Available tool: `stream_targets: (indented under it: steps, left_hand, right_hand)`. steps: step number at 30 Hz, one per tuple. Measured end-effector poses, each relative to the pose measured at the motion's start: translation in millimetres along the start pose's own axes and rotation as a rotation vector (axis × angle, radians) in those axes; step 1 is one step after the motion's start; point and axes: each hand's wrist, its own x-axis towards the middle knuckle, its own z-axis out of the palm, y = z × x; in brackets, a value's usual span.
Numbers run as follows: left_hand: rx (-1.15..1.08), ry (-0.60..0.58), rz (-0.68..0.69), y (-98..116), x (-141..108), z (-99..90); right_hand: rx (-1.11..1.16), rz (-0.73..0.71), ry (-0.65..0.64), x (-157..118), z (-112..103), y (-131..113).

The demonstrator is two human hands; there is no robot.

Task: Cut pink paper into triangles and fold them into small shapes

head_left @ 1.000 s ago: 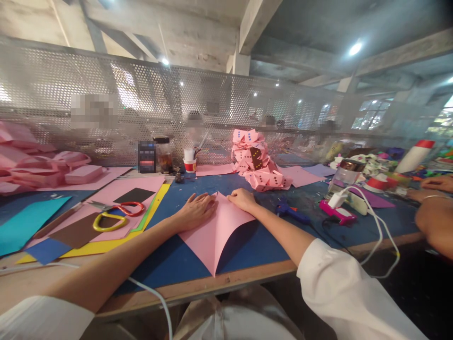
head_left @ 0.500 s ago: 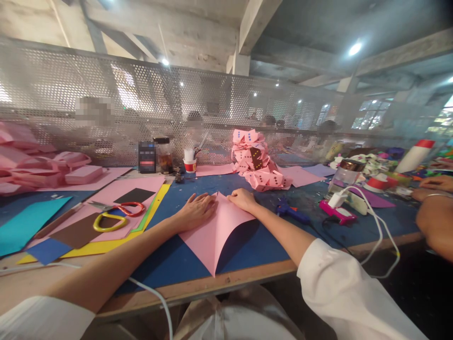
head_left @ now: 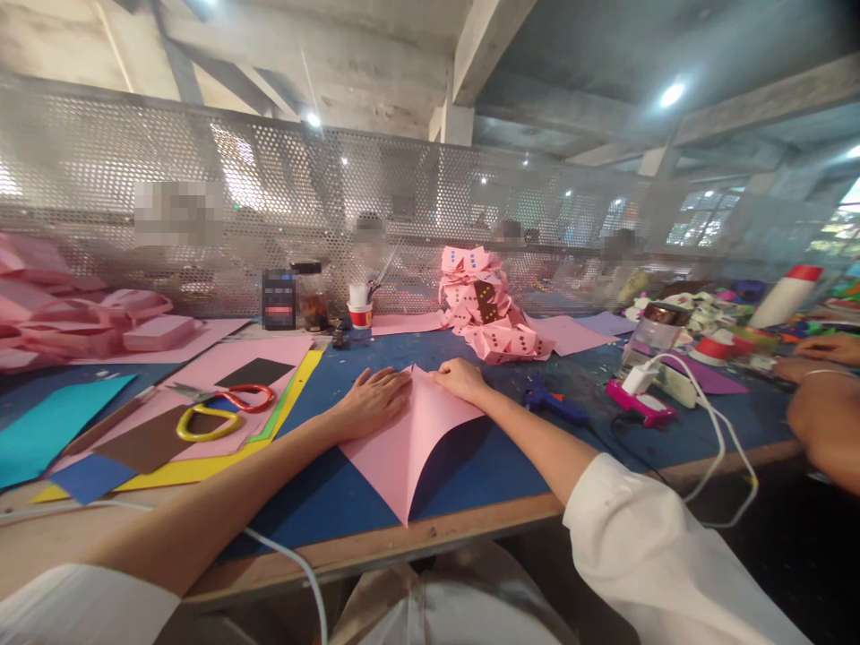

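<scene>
A sheet of pink paper [head_left: 403, 448] lies on the blue tabletop before me, creased down its middle, one corner towards the near edge. Its right half curls up off the table. My left hand [head_left: 374, 399] rests flat on the sheet's left side, fingers stretched out. At the upper right edge, my right hand [head_left: 460, 378] is closed with its fingers curled on the paper; the fingertips are partly hidden. Left of my forearm, scissors [head_left: 211, 421] with red and yellow handles lie on coloured sheets. A blue glue gun [head_left: 554, 403] lies right of my right hand.
Folded pink paper pieces [head_left: 490, 309] are heaped behind the sheet. More pink pieces [head_left: 81, 313] pile at far left. A magenta power strip [head_left: 641, 403] with a white cable stands right, near a lidded jar [head_left: 655, 331]. Another person's arm [head_left: 826, 412] reaches in at far right.
</scene>
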Motion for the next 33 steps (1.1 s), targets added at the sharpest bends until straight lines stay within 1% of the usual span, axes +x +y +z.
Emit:
stream_targets:
  steps: [20, 33]
  left_hand:
    - [0.013, -0.018, -0.004, -0.3, 0.3, -1.0]
    - [0.007, -0.011, -0.009, -1.0, -0.6, -0.4]
  right_hand:
    - [-0.005, -0.011, -0.012, 1.1, 0.7, 0.8]
    - [-0.013, -0.03, -0.028, -0.9, -5.1, 2.7]
